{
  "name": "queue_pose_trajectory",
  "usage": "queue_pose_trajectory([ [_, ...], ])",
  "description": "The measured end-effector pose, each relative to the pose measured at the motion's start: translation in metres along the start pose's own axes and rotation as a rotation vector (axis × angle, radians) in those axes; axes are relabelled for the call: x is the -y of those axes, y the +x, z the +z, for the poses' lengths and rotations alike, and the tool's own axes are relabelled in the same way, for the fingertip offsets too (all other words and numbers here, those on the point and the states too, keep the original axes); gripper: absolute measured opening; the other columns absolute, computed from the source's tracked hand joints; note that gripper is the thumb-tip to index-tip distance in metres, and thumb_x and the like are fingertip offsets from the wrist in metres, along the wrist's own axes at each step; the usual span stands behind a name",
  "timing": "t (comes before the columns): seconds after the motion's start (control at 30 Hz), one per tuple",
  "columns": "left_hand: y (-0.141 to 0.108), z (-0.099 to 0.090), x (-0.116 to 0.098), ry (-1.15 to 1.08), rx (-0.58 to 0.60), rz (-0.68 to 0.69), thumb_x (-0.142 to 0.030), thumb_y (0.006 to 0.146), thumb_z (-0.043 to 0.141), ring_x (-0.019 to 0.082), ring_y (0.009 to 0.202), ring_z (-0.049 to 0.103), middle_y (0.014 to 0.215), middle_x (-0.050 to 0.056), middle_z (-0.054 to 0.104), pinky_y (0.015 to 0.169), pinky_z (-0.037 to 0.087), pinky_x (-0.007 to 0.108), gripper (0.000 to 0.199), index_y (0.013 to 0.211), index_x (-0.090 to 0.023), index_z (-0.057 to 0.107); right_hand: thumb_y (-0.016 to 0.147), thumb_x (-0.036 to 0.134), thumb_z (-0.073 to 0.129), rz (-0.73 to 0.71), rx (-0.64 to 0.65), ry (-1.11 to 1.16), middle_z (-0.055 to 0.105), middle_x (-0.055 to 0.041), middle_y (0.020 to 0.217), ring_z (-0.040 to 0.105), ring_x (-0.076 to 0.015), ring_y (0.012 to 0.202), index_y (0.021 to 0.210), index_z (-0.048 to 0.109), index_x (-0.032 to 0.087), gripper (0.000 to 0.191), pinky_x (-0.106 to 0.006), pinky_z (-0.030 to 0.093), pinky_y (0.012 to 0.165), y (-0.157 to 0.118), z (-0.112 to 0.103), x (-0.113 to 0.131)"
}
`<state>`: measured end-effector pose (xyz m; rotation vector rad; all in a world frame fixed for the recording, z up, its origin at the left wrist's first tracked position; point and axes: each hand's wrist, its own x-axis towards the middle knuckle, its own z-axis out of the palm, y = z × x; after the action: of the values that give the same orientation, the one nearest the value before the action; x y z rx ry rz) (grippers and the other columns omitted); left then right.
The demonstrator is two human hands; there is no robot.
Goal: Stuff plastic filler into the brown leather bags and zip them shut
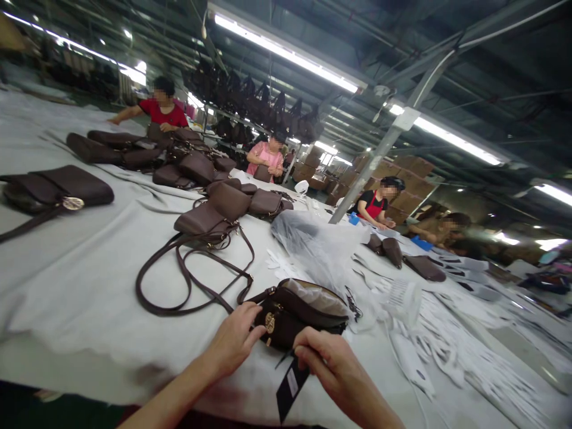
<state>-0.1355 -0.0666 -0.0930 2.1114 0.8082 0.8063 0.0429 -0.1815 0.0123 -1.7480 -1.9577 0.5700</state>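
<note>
Label (292, 382) on black tag (284, 400) illegibly blurred

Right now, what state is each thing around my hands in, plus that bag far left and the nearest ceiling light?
Bag by the hands: open, pale filling inside
Black tag: dangling
Right hand: closed on tag
Left hand: open, beside the bag
Clear plastic: crumpled
Far-left bag: flap down
Ceiling light: lit

Head-height view, forward and down, seemingly tilted
</note>
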Motion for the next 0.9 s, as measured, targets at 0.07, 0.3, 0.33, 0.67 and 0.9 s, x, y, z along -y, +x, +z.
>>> queue_pose_trajectory([
  [0.07, 0.002, 0.014, 0.015, 0.035, -0.01, -0.041, -0.029, 0.087, 0.049, 0.03, 0.124, 0.049, 0.133, 0.017, 0.054, 0.105, 0.039, 0.047, 0.042, 0.125, -0.015, 0.054, 0.094, 0.035, 0.044, -0.014, -0.04, -0.034, 0.061, 0.0003, 0.068, 0.054, -0.0142, 0.068, 0.074, 0.056, 0.021, 0.027, -0.024, 0.039, 0.064, 0.007, -0.018, 0.009],
  [0.3, 0.022, 0.045, 0.019, -0.18, -0.105, -0.034, -0.032, 0.091, 0.042, 0.028, 0.126, 0.048, 0.136, 0.015, 0.052, 0.108, 0.037, 0.045, 0.05, 0.138, -0.015, 0.04, 0.094, 0.03, 0.044, -0.062, -0.143, -0.169, 0.059, 0.0011, 0.068, 0.053, -0.0136, 0.065, 0.075, 0.056, 0.021, 0.023, -0.024, 0.039, 0.063, 0.051, -0.045, 0.017],
  [0.33, 0.027, 0.045, 0.016, -0.224, -0.12, -0.043, -0.032, 0.092, 0.041, 0.027, 0.124, 0.05, 0.134, 0.015, 0.054, 0.107, 0.037, 0.044, 0.047, 0.136, -0.015, 0.042, 0.093, 0.028, 0.045, -0.091, -0.133, -0.259, 0.061, 0.0001, 0.071, 0.055, -0.0141, 0.068, 0.076, 0.058, 0.02, 0.023, -0.024, 0.04, 0.065, 0.059, -0.046, 0.017],
  [0.67, 0.044, 0.04, 0.007, -0.447, -0.198, -0.086, -0.022, 0.084, 0.046, 0.023, 0.118, 0.054, 0.121, 0.01, 0.061, 0.106, 0.038, 0.039, 0.035, 0.118, -0.017, 0.053, 0.094, 0.025, 0.048, -0.043, 0.19, -0.905, 0.07, -0.0116, 0.092, 0.066, -0.0216, 0.085, 0.089, 0.07, 0.015, 0.024, -0.025, 0.042, 0.066, 0.115, -0.043, 0.025],
  [0.9, 0.044, 0.04, 0.006, -0.453, -0.217, -0.056, -0.017, 0.082, 0.045, 0.022, 0.113, 0.056, 0.115, 0.009, 0.062, 0.102, 0.041, 0.037, 0.031, 0.112, -0.018, 0.053, 0.091, 0.017, 0.047, -0.058, 0.273, -1.018, 0.071, -0.0168, 0.093, 0.069, -0.0257, 0.087, 0.095, 0.071, 0.013, 0.025, -0.028, 0.048, 0.068, 0.136, -0.03, 0.027],
])
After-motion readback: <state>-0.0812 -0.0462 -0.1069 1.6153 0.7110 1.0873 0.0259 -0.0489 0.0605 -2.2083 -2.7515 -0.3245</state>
